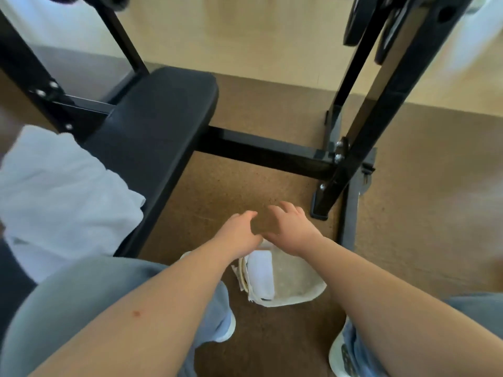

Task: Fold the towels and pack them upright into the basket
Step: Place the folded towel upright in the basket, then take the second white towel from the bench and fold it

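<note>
On the brown carpet sits the basket [296,281], one folded towel [261,276] upright against its left wall. Both hands, left hand [239,231] and right hand [292,229], hover above, grip open and empty. More towels [62,191] wait on the tabletop [160,126] (unfolded). The lone towel may topple in the soft basket. No readable writing.

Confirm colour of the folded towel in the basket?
White. The folded towel stands at the basket's left side; head view.
</note>
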Motion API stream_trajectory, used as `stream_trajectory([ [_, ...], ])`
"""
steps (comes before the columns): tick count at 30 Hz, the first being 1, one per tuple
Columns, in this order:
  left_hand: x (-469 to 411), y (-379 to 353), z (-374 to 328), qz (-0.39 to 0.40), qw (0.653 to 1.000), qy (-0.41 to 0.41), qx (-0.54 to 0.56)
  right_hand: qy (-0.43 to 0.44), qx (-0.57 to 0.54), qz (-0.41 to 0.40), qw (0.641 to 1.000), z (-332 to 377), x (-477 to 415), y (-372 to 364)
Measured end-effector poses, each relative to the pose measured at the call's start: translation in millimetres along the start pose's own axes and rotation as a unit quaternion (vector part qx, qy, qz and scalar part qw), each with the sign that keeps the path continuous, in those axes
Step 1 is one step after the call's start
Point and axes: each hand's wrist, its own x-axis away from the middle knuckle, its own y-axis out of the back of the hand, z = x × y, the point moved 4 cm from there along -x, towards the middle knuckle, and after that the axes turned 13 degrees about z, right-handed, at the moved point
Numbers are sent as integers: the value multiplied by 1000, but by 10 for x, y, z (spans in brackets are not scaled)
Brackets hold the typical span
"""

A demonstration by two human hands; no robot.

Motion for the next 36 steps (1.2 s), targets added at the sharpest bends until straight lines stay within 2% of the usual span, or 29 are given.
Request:
stream_trajectory([
  [4,486,493,-91,-84,996,-26,5,56,-19,-56,997,513,165,340],
  [11,1433,1312,99,-217,975,-49,-10,162,-14,-101,982,1530,381,738],
  [12,1580,1411,163,-256,965,-45,-24,178,-12,-101,979,1690,390,765],
  [14,1914,1610,320,-368,925,-16,-93,209,-5,-90,974,2003,403,789],
  [16,2182,1750,526,-431,887,30,-164,235,-2,-74,969,2286,427,775],
  [19,2370,1817,894,-429,875,118,-192,266,-2,-40,963,2629,451,685],
  [22,2406,1780,1193,-384,890,178,-170,292,15,3,956,2859,427,571],
  [24,2391,1743,1340,-336,917,173,-127,293,45,39,954,2944,400,491],
  [26,2393,1723,1421,-324,930,153,-79,286,82,55,953,2993,380,415],
  [30,2417,1825,1473,-365,924,112,23,276,82,15,958,3020,289,364],
  [33,2437,1884,1480,-385,917,101,39,255,4,-48,966,3004,229,450],
  [36,2439,1918,1517,-425,898,109,35,264,-83,-129,952,3063,280,718],
])
